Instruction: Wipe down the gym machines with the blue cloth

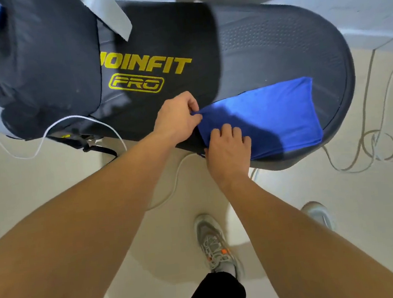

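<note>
Nearest, the right hand (226, 146) is curling its fingers over the near left edge of the soft blue fabric cloth (271, 115); the left hand (177, 117) is pinching its left corner just beyond. The cloth is lying spread on the black perforated padded machine seat (276, 45). Light and limp, it is probably bunching easily: grip corners.

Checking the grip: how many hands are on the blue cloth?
2. The left hand pinches one corner of the blue cloth; the right hand curls over its near edge.
</note>
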`<state>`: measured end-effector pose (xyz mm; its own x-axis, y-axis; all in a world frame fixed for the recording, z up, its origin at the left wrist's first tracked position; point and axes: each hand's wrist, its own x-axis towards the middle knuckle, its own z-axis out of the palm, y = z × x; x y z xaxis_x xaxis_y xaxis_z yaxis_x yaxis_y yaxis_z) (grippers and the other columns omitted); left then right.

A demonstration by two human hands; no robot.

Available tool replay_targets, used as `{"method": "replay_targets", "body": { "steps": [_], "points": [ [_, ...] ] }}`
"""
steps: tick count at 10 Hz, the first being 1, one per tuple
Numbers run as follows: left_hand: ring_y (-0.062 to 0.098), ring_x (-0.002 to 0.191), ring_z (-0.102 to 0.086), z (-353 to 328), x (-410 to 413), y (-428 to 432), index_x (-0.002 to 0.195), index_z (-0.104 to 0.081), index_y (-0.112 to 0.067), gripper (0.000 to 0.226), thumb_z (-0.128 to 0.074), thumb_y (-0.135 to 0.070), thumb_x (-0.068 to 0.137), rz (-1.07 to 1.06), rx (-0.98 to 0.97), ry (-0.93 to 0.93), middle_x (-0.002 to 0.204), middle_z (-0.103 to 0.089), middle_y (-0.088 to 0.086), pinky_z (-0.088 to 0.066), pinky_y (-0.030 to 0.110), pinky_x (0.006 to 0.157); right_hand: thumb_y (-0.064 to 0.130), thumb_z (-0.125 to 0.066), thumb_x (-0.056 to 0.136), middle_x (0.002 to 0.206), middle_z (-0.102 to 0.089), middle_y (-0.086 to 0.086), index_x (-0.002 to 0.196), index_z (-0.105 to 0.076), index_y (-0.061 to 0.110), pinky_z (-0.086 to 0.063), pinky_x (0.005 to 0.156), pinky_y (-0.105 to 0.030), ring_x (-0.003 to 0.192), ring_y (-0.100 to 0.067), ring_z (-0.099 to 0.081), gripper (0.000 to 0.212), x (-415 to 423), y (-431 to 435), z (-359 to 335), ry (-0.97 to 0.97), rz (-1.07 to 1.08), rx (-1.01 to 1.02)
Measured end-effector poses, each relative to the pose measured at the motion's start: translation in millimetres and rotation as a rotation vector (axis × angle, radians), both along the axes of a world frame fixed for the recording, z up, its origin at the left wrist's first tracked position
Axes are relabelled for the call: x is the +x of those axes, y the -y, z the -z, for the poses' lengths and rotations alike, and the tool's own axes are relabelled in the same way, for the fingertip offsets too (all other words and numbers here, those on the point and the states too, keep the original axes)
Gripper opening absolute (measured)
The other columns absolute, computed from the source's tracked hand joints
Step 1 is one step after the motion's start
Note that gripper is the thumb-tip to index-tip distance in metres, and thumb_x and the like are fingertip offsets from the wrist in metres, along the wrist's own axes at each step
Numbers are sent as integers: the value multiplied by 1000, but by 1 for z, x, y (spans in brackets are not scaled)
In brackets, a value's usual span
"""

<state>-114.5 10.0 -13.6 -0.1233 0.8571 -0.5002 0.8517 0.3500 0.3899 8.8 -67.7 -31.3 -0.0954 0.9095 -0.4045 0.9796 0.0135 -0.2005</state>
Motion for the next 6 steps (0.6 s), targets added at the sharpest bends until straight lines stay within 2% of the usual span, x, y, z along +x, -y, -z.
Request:
{"method": "replay_targets", "body": {
  "steps": [1,2,3,4,5,6],
  "points": [
    [10,72,-62,-15,7,-1,85,-59,-24,18,-75,-17,81,-59,-13,88,75,-61,-10,-55,34,73,20,-63,89,104,-58,-4,107,-47,17,-44,83,-40,95,-27,-59,24,14,5,-21,-108,94,-79],
    [11,62,-68,-34,25,-4,85,-60,-21,19,-75,-12,80,-209,-8,208,71,-65,-4,-60,38,70,11,-58,87,101,-56,-2,103,-44,17,-49,73,-41,86,-27,-58,22,48,4,-41,-316,322,-178],
    [10,58,-69,-49,59,-7,86,-62,-17,17,-77,-13,80,-277,3,306,71,-67,-1,-61,38,69,8,-59,85,95,-59,1,95,-52,18,-48,69,-34,84,-21,-56,16,93,1,-59,-461,399,-231],
    [9,58,-68,-60,101,-15,85,-63,-16,15,-76,-14,78,-260,48,355,73,-66,-3,-61,36,69,8,-60,90,88,-60,6,92,-56,20,-41,61,-21,78,-16,-56,13,139,-8,-69,-506,419,-254],
    [12,62,-70,-55,138,-25,89,-63,-13,15,-74,-14,79,-239,55,446,77,-64,-2,-60,35,73,11,-64,91,90,-60,6,101,-63,15,-45,72,-24,83,-18,-57,11,177,-17,-61,-475,439,-223],
    [14,88,-70,-48,170,-31,105,-63,-20,24,-71,-20,82,-332,3,552,96,-68,-1,-56,35,88,16,-62,91,110,-64,-4,123,-61,15,-49,87,-32,102,-27,-60,33,202,-25,-47,-392,532,-195]
  ]
}}
